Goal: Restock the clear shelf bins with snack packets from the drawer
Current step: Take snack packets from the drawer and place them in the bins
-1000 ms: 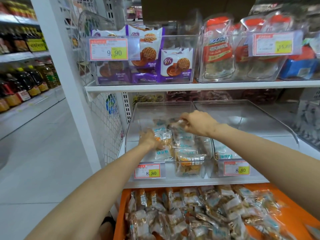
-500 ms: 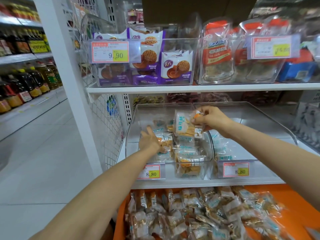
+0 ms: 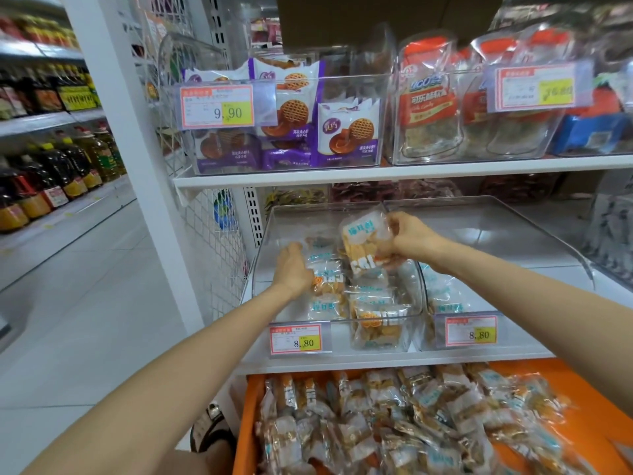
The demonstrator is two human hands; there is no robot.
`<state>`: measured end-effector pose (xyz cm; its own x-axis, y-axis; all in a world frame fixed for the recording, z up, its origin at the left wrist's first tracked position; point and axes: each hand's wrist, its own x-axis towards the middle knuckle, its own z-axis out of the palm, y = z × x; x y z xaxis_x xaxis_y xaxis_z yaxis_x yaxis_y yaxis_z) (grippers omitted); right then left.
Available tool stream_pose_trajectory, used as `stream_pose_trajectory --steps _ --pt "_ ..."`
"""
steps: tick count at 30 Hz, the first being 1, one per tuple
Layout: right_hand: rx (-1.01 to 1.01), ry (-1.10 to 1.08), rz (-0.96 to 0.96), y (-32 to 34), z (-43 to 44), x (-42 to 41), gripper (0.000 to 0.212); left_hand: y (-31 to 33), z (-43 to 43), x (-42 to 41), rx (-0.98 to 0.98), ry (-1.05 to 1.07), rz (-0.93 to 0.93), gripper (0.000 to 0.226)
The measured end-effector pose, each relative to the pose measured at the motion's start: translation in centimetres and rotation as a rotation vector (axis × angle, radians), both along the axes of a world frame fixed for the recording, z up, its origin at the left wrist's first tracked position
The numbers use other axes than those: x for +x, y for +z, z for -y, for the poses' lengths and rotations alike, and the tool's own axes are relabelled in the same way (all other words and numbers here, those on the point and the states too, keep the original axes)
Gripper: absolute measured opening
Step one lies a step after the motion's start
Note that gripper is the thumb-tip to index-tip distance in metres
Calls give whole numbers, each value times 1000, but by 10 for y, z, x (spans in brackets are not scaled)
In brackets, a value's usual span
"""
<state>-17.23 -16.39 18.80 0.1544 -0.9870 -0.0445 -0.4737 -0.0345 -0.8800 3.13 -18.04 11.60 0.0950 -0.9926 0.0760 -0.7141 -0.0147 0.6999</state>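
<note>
- A snack packet [image 3: 363, 245], clear with teal lettering and golden pieces inside, is grasped at its right edge by the curled fingers of the right hand [image 3: 407, 241]. It is held upright above the left clear bin [image 3: 284, 228] on the lower shelf.
- The left hand [image 3: 293, 269] is laid against the left side of the packets in the left bin [image 3: 376, 320]. Whether any packet is gripped cannot be told.
- These packets are stacked toward the front and right of the left bin, and the back and left of its floor are bare.
- The right clear bin [image 3: 496, 234] stands just beside the left one. A few packets of the same kind [image 3: 445, 296] lie at its front left corner.
- A price tag reading 8.80 [image 3: 296, 339] is fixed to the front of the left bin, and a second 8.80 tag [image 3: 472, 330] to the right bin.
- The orange drawer [image 3: 589, 406] is pulled out below the shelf and is heaped with loose packets [image 3: 394, 423] of the same snack.
- On the upper shelf, a clear bin [image 3: 383, 97] holds purple-and-white biscuit packs [image 3: 347, 132] and carries a 9.90 tag [image 3: 217, 106].
- Beside that, another clear bin [image 3: 397, 145] holds orange-topped bags [image 3: 428, 108].
</note>
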Motion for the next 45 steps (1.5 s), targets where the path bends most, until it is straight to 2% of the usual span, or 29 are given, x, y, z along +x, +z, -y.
stream_pose_trajectory --steps 2,4,5,8,10,13,16,17,21,25,29,34,37,40,45 --pt "32 60 16 -1 2 11 30 23 -14 3 -87 -53 -275 34" --pt "34 112 6 -6 2 24 25 42 -27 4 -22 -145 -496 37" --pt "36 142 -12 -9 3 30 23 46 -31 4 5 -175 -502 40" --pt "33 234 -189 -16 8 39 31 46 -33 10 109 -181 -335 38" --pt "-61 214 -325 -14 17 36 35 37 -31 14 229 -181 -217 27" --pt "-230 134 -529 -6 32 25 30 15 -24 12 316 -163 10 32" --pt "-242 155 -745 -6 49 20 35 4 -17 7 363 -150 177 30" --pt "-230 176 -793 -7 55 19 36 2 -15 6 387 -155 214 32" --pt "-194 228 -858 -11 75 22 40 -9 -10 2 534 -130 293 78" --pt "-143 287 -905 -17 86 27 48 -21 -7 0 527 -125 423 89" --pt "-173 294 -905 -20 88 28 54 -21 -2 0 406 -108 370 88" --pt "-149 264 -838 -22 92 28 51 -17 2 -2 279 -34 158 73" --pt "-53 265 -815 -24 98 28 55 -17 2 0 318 -28 65 54" --pt "22 281 -812 -24 102 29 60 -19 -1 3 396 -55 98 35" --pt "32 287 -844 -23 99 31 62 -21 -1 3 450 -66 22 29"
